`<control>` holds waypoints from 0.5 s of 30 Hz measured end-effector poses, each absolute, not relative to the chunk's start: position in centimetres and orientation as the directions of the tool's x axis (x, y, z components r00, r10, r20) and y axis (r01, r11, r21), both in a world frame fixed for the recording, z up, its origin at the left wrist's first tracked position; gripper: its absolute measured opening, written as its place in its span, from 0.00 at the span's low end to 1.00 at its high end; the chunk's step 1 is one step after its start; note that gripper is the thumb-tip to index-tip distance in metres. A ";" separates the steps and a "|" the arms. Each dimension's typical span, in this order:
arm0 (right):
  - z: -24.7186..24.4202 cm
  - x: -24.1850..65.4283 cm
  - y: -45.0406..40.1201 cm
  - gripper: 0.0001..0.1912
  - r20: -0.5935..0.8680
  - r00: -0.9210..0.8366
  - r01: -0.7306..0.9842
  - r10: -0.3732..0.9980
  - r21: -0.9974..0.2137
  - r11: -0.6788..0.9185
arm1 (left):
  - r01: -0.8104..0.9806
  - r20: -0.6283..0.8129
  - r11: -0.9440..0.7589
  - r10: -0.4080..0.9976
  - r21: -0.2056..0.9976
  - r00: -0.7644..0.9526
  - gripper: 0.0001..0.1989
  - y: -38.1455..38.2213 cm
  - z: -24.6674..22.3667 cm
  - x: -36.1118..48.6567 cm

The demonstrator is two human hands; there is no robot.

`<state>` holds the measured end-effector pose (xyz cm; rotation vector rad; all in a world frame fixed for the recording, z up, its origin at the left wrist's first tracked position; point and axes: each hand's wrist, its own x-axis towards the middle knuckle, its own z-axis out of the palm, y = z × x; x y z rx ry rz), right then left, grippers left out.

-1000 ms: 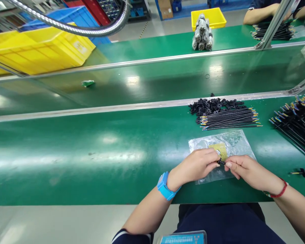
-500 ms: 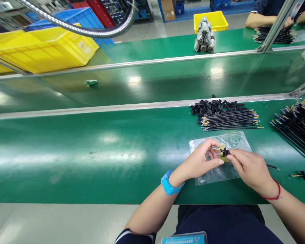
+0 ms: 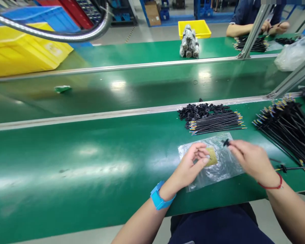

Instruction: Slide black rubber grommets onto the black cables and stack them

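Observation:
My right hand (image 3: 252, 159) pinches a cable with a small black clip (image 3: 226, 142) on it, raised over the right part of a clear plastic bag (image 3: 223, 169). Beside a yellowish square piece (image 3: 212, 157) on the bag is my left hand (image 3: 193, 164), its fingers curled and thumb apart, with no cable between them. Beyond the bag lies a row of black cables (image 3: 218, 122) with coloured wire ends, and behind it a pile of black clips (image 3: 203, 111). One cable with a clip (image 3: 283, 168) rests right of my right hand.
A large heap of black cables (image 3: 289, 125) lies at the right. Metal rails (image 3: 132, 112) cross the green table (image 3: 66, 183). Past them are a yellow crate (image 3: 22, 51), wrapped bundles (image 3: 189, 42), a yellow tray (image 3: 204, 29) and another person's arms (image 3: 241, 30).
My right hand has drawn the cable with its clip away from the yellowish piece and my left hand, whose fingers have let the wire ends go. The view has shifted to the right.

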<state>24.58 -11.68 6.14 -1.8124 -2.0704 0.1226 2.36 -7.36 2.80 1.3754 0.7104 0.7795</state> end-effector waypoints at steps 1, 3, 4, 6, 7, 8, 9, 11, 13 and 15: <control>5.9 26.2 -11.2 0.15 0.309 -0.022 0.975 0.951 -0.205 0.089 | -0.041 0.001 0.026 0.839 0.999 0.544 0.14 -7.2 2.6 2.3; 5.3 29.7 -10.3 0.17 0.397 0.112 0.994 0.911 -0.029 -0.109 | 0.034 -0.014 -0.004 0.864 0.999 0.504 0.11 -7.0 2.3 2.2; 4.9 31.5 -10.0 0.18 0.406 0.170 0.978 0.898 0.045 -0.206 | 0.073 -0.012 -0.028 0.868 0.997 0.497 0.09 -6.9 2.2 2.1; 4.0 34.6 -9.6 0.19 0.383 0.264 0.928 0.885 0.150 -0.342 | 0.143 0.008 -0.092 0.864 0.985 0.504 0.07 -6.9 2.3 2.1; 3.6 35.8 -9.5 0.20 0.368 0.300 0.908 0.880 0.174 -0.382 | 0.174 0.021 -0.128 0.856 0.976 0.516 0.06 -7.0 2.4 2.2; 3.2 36.7 -9.4 0.20 0.357 0.327 0.895 0.875 0.181 -0.408 | 0.201 0.034 -0.165 0.846 0.966 0.532 0.05 -7.0 2.5 2.2; 2.9 37.4 -9.5 0.20 0.352 0.346 0.889 0.870 0.174 -0.424 | 0.222 0.048 -0.201 0.836 0.954 0.547 0.05 -7.1 2.5 2.3; 2.6 37.9 -9.6 0.19 0.345 0.361 0.889 0.867 0.155 -0.431 | 0.251 0.081 -0.266 0.819 0.931 0.569 0.05 -7.2 2.5 2.3; 2.7 38.0 -10.1 0.17 0.325 0.346 0.903 0.880 0.139 -0.406 | 0.267 0.112 -0.319 0.806 0.909 0.581 0.05 -7.2 2.5 2.3; 3.3 38.1 -11.3 0.16 0.304 0.323 0.918 0.896 0.132 -0.375 | 0.280 0.132 -0.354 0.797 0.892 0.589 0.05 -7.1 2.4 2.2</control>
